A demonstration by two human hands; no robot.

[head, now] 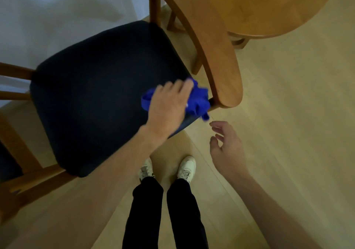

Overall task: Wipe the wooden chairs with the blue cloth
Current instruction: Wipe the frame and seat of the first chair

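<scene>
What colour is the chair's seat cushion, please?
Black or very dark navy, plain, with no pattern; the seat cushion shows only in the head view.

The floor point(288, 133) is pale wood-look boards. A round wooden tabletop point(269, 5) fills the upper right. A white curtain point(57, 18) hangs at upper left. The light is dim.

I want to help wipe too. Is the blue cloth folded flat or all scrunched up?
Scrunched up. The blue cloth bunches in lumpy folds under the left hand on the chair seat.

Home dining area — wooden chair point(211, 37), round table point(278, 5)
</scene>
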